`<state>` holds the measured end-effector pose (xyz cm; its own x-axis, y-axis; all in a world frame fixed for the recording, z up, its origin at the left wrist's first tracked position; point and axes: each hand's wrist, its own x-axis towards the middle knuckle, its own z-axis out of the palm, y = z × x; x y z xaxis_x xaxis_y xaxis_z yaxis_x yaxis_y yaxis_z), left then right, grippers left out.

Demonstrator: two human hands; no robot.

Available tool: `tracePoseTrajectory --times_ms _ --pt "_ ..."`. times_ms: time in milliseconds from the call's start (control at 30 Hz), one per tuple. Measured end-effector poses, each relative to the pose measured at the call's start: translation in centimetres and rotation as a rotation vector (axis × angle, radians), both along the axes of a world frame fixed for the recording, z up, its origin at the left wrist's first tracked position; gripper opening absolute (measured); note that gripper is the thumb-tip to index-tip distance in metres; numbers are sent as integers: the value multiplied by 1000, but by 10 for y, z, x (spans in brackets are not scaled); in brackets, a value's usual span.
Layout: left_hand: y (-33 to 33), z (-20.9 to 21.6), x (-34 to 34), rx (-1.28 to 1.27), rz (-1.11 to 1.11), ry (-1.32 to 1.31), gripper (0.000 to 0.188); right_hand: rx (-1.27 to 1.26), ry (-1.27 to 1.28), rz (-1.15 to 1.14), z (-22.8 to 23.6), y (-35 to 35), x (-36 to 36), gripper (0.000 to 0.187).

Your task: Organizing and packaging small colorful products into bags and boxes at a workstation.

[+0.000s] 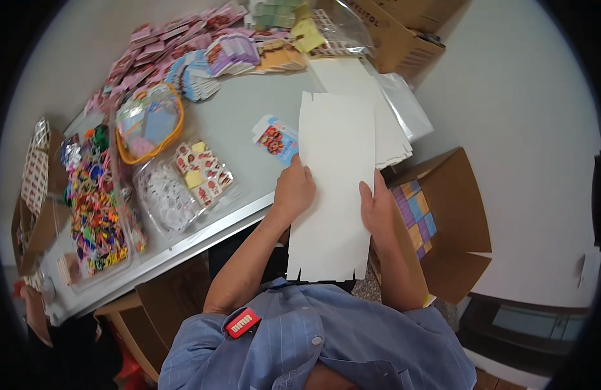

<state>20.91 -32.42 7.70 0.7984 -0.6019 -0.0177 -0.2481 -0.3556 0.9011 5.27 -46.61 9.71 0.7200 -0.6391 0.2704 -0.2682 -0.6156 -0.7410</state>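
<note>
A long white cardboard blank (335,188) with notched ends lies lengthwise in front of me, its near end reaching past the table edge to my body. My left hand (295,188) grips its left edge, fingers partly hidden. On the opposite edge, my right hand (376,207) holds the blank with its thumb up and its other fingers partly out of sight. Just beyond my left hand is a small blue and white flat box (278,139) with a red picture. More white blanks (393,140) are stacked to the right, partly under the held one.
Pink packets (147,55) cover the table's far left, beside blue (193,73), purple (232,53) and orange packets (279,55). A yellow-rimmed basket (181,123), clear bags (167,198) and a tray of colourful small items (99,214) sit left. An open carton (460,208) stands right.
</note>
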Motion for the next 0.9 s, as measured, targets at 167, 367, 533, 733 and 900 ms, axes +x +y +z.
tracePoseTrajectory --times_ms 167,367,533,733,900 --pt "19 20 -5 340 -23 -107 57 190 285 -41 37 30 13 48" --pt "46 18 17 -425 -141 146 73 724 -232 213 15 6 21 57" --pt "50 34 25 -713 -143 623 58 898 -247 314 14 14 38 60" --pt "58 31 26 -993 -77 946 59 696 -221 330 -3 41 47 62" --pt "55 -4 22 -457 115 296 55 601 -153 337 -11 34 41 62"
